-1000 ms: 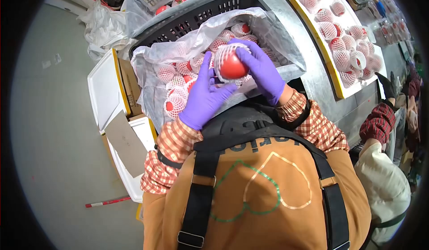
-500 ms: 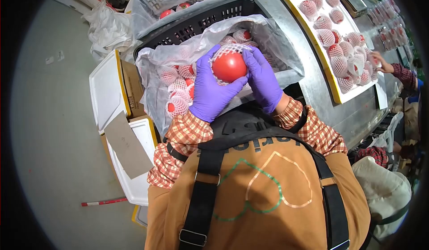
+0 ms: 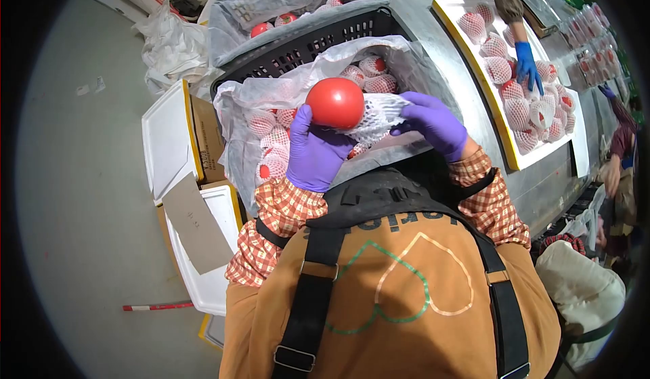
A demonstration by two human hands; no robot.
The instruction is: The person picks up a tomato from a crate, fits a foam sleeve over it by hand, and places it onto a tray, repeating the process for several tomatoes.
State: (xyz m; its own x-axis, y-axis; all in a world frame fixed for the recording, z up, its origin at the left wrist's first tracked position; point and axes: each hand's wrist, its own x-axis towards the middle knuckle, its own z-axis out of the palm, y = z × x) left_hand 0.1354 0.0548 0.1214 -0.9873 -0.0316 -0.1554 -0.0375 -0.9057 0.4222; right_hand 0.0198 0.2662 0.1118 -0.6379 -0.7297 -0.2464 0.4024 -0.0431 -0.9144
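Observation:
My left hand [image 3: 313, 157], in a purple glove, holds a bare, shiny red tomato [image 3: 335, 102] from below, thumb against its near side. A white foam net sleeve [image 3: 376, 117] stretches from the tomato's right side to my right hand [image 3: 439, 127], whose gloved fingers are closed on its end. Both hands are over a black crate [image 3: 308, 52] lined with a pale plastic sheet [image 3: 433, 74]. Several tomatoes in foam nets [image 3: 272, 165] lie inside it, partly hidden by my hands.
Behind stands another lined crate [image 3: 233, 37] with tomatoes. On the metal table [image 3: 474, 118] to the right, a white, yellow-edged tray [image 3: 467, 60] holds netted tomatoes; a co-worker's blue-gloved hand [image 3: 527, 67] reaches over it. White lids [image 3: 166, 145] and cardboard boxes [image 3: 206, 132] are at left.
The net has come off most of the tomato and is pulled out to the right by my right hand. My left hand keeps the tomato. A co-worker's blue-gloved hand has moved over the tray.

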